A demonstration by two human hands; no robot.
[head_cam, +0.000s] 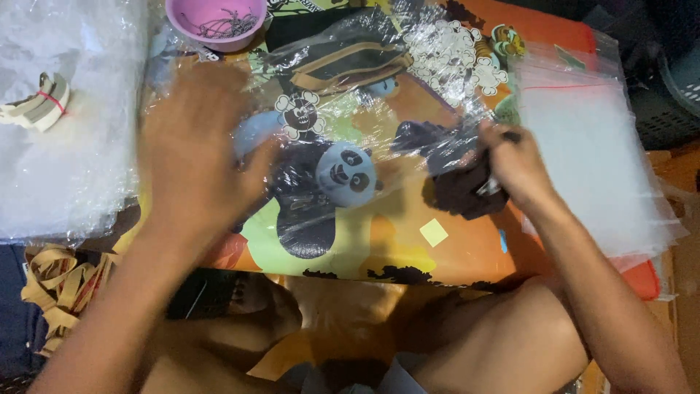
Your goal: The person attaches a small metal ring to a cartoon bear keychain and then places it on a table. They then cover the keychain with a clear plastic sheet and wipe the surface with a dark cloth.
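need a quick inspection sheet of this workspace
surface: cartoon-print table, mostly covered
job's things: dark cloth under a clear bag
clutter: pink bowl, stack of clear bags, plastic sheets, banded strips, loose strips
grippers: left hand flat on the clear bag, blurred; right hand grips the dark cloth
cables: nothing seen
surroundings: dark crate
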